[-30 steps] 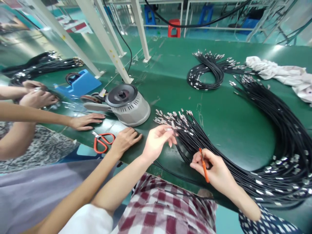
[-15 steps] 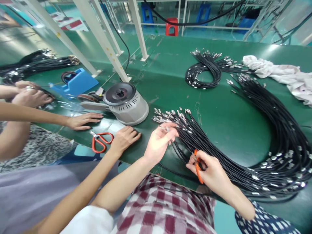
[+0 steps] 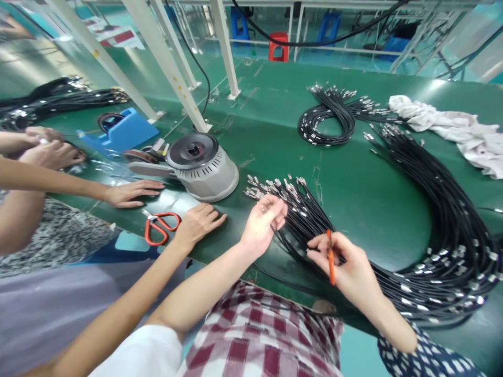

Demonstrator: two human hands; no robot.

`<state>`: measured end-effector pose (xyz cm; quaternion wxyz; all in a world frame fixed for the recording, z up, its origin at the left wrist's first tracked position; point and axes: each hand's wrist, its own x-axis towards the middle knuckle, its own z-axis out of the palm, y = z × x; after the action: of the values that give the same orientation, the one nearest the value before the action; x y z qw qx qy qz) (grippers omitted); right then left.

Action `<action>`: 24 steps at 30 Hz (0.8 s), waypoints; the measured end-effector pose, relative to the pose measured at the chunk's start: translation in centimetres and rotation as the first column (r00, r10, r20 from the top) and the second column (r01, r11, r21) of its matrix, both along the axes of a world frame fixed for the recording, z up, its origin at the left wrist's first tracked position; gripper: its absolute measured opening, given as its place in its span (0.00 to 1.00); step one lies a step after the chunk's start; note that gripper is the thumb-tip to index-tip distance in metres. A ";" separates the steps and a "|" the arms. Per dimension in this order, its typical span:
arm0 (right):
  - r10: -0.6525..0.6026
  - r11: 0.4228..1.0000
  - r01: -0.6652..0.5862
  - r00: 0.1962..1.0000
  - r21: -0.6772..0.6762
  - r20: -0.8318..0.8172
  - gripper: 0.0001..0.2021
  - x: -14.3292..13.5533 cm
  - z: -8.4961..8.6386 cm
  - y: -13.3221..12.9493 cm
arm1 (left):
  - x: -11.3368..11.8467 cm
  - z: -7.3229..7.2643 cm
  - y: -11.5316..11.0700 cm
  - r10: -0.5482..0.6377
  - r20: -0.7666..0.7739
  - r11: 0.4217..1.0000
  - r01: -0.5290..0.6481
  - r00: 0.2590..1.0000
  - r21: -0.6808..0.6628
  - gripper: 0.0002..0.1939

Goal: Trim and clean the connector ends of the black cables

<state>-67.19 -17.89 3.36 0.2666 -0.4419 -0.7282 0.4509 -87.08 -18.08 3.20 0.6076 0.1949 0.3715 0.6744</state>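
Green matting covers the desk (image 3: 353, 199), with white frame posts rising at its far side and blue and red stools on the floor beyond. No readable writing or brand shows on anything in view.

A large bundle of black cables (image 3: 432, 209) sweeps in a wide arc across the desk: its metal-tipped ends fan out toward the upper left near the middle of the desk, its body curves down to the near right edge, and another run climbs back toward the far right. The left hand (image 3: 264, 222) reaches in from the lower left, palm turned partly up, fingers curled and pinching at the terminal ends of the bundle. The right hand (image 3: 348, 267) rests on the cables just to the right, fingers closed around a slim orange tool (image 3: 330, 259) that stands nearly upright in the picture, its tip pointing away from the person.

A smaller cable coil (image 3: 326, 118) lies farther back, with a crumpled white cloth (image 3: 451, 128) to its right. Left of the bundle sits a grey round machine (image 3: 200, 165), and behind it a blue tape holder (image 3: 126, 131). Red-handled scissors (image 3: 159, 228) lie near the front edge, just beside another person's hand (image 3: 198, 222) resting flat; more hands of co-workers are at the left edge.
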 end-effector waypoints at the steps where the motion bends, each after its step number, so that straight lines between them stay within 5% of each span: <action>1: -0.043 0.999 0.043 0.999 0.004 0.006 0.12 -0.2 0.0 0.7 | 0.1 -0.1 -0.1 0.005 -0.001 1.000 -0.005 1.000 0.001 0.15; 6: -0.055 0.996 0.053 0.998 -0.077 -0.025 0.17 -2.2 -1.0 3.2 | 0.1 0.0 -0.8 -0.032 -0.026 0.999 0.032 0.999 0.016 0.13; 13: 0.023 0.925 -0.133 0.954 -0.355 -0.297 0.17 -3.2 0.0 1.6 | -0.2 1.4 -1.7 -0.228 -0.154 0.972 0.216 0.962 -0.088 0.14; 19: -0.200 0.952 0.094 0.911 -0.290 -0.361 0.14 -2.3 2.2 2.6 | 0.9 1.3 -2.6 -0.297 -0.212 0.949 0.263 0.931 -0.174 0.17; 24: -0.215 0.943 0.080 0.887 -0.322 -0.408 0.15 -3.1 2.5 3.3 | 0.9 1.3 -2.7 -0.336 -0.235 0.936 0.297 0.912 -0.187 0.16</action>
<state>-70.34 -14.62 5.89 0.3880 -0.4188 -0.5376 0.6205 -86.20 -20.78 4.52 0.6667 0.2952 0.4612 0.5056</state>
